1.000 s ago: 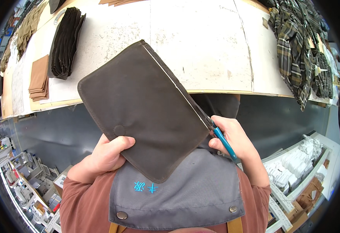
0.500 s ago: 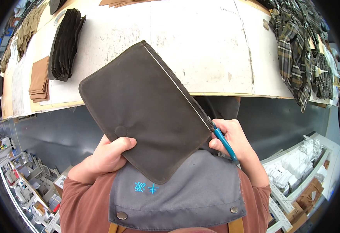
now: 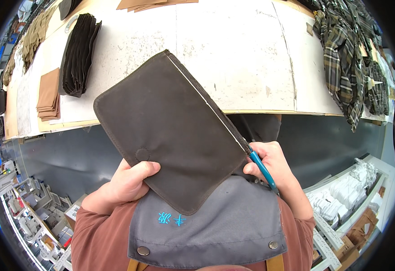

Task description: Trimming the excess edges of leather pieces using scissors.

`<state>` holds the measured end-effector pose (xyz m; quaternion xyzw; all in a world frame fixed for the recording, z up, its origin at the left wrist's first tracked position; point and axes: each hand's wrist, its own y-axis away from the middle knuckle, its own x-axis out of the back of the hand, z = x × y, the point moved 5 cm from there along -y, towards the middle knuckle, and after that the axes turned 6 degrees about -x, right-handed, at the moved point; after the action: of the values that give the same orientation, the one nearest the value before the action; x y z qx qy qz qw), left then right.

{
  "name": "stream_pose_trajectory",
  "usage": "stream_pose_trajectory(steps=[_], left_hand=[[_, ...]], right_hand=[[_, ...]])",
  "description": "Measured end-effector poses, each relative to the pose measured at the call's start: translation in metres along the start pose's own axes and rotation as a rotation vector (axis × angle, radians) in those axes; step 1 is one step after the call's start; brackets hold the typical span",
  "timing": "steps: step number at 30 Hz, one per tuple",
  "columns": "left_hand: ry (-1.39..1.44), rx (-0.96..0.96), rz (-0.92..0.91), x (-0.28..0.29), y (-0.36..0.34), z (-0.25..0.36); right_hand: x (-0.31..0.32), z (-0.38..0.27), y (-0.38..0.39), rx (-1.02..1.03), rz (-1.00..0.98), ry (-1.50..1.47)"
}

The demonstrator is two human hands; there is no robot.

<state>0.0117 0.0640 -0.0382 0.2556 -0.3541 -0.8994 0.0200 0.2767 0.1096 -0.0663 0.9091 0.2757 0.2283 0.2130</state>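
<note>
Head view: I have the left fingers [image 3: 148,168] pinched on the pouch [image 3: 166,126] before the apron [image 3: 206,237], right fingers [image 3: 254,169] closed around the teal tool [image 3: 264,170] at its edge; a loose left grip could let the pouch twist.

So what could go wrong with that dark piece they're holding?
The right hand holds a blue handle at the edge of the dark piece. I can't see its tip, but if it's sharp, it might nick the piece. The left hand grips another edge, thumb on top; if that slips, the piece could drop.
</note>
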Motion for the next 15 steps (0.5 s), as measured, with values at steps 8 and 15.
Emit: stream_pose_trajectory(steps=[8, 15], left_hand=[[-0.019, 0.002, -0.028, 0.001, 0.0, -0.001], [-0.029, 0.001, -0.061, 0.002, 0.001, -0.002]], right_hand=[[0.0, 0.002, 0.0, 0.039, 0.008, -0.049], [0.003, -0.001, -0.01, 0.044, 0.005, 0.08]])
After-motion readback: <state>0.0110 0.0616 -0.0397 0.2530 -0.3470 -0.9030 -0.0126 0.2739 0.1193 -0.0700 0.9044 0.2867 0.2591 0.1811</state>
